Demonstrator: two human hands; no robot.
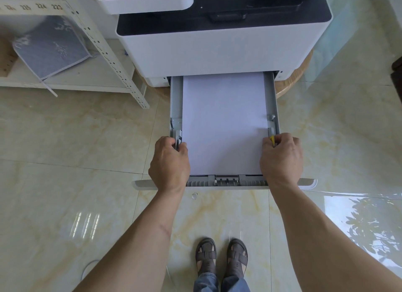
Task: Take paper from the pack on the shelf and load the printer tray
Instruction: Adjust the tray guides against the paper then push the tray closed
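The grey printer tray (pixel 175 100) is pulled far out of the white printer (pixel 217 50), and a stack of white paper (pixel 224 122) lies flat inside it. My left hand (pixel 169 163) pinches the grey side guide (pixel 178 139) at the paper's left edge. On the opposite side my right hand (pixel 281 157) grips the guide with a yellow tab (pixel 272 139). The tray's white front panel (pixel 307 183) runs under both wrists. No paper pack shows in view.
A white perforated metal shelf (pixel 108 59) stands at the left, with a grey-blue padded mat (pixel 52 46) on its lower level. The printer rests on a round wooden base (pixel 302 70). Glossy marble floor tiles (pixel 76 161) surround the tray; my sandalled feet (pixel 221 257) stand below it.
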